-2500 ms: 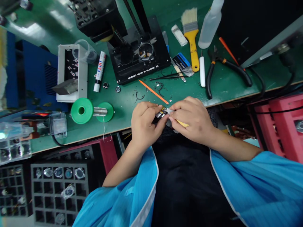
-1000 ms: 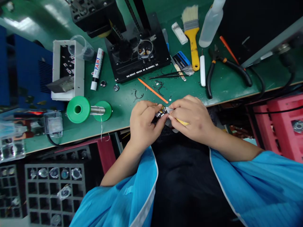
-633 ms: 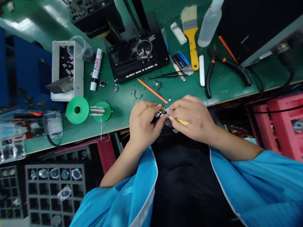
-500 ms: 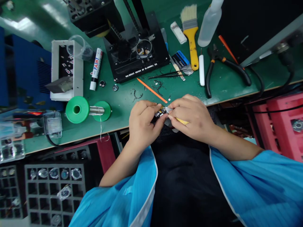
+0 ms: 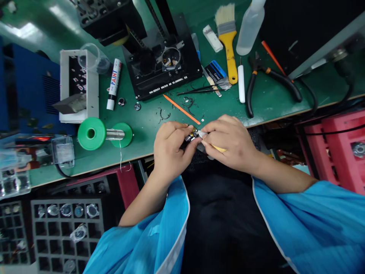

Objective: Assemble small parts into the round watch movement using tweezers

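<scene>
Near the table's front edge, my left hand (image 5: 173,150) is closed on a small dark part with metal and yellow bits (image 5: 193,134). Close beside it on the right, my right hand (image 5: 232,142) pinches a tool with a pale blade-like tip (image 5: 202,134) and a yellow handle (image 5: 219,148). The tip meets or nearly meets the small part; fingers hide the exact contact. An orange stick (image 5: 181,109) lies on the table just beyond both hands.
A black fixture (image 5: 168,78) stands behind the hands. Tweezers (image 5: 199,90), a yellow brush (image 5: 229,49), a white-handled tool (image 5: 241,83) and pliers (image 5: 252,87) lie back right. A solder spool (image 5: 91,133), paint marker (image 5: 114,83) and white box (image 5: 93,91) are left.
The view has shifted slightly, so the table items appear a little further left. Both hands keep nearly the same pose and hold the same things.
</scene>
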Demonstrator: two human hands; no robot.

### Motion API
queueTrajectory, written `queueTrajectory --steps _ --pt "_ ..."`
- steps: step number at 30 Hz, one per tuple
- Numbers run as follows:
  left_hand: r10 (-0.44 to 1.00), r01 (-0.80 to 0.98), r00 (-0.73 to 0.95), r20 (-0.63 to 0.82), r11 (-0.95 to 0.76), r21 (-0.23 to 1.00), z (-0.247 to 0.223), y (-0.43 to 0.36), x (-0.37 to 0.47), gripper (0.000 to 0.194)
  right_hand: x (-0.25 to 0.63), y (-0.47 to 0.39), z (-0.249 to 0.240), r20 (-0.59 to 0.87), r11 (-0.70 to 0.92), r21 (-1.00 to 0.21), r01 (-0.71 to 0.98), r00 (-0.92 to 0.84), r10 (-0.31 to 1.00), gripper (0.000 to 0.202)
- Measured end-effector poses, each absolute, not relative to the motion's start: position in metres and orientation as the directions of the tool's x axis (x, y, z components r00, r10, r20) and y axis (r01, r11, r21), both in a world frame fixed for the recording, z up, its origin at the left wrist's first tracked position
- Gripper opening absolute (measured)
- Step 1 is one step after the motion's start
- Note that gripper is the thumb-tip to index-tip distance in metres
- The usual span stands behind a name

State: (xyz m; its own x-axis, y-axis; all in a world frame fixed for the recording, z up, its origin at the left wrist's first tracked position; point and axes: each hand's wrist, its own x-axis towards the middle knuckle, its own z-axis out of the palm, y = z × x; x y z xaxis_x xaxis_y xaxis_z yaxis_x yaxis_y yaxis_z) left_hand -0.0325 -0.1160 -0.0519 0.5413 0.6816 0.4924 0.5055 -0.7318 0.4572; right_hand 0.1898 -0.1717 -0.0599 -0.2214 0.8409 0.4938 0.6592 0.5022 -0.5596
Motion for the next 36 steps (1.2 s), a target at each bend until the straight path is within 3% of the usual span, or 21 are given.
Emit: queueTrajectory --steps 12,36 --pt "0.687 0.486 0.533 0.494 -0.727 0.486 -0.0523 -0.1164 -0.0319 0.022 0.1866 -0.1736 -0.0635 0.556 0.503 -0.486 0.715 -0.191 0.809 0.028" --pt "0.683 0.497 0.546 0.485 -0.730 0.469 -0.0503 -0.1162 -0.0327 0.023 0.1826 -0.1772 -0.0690 0.546 0.491 -0.505 0.710 -0.178 0.819 0.028"
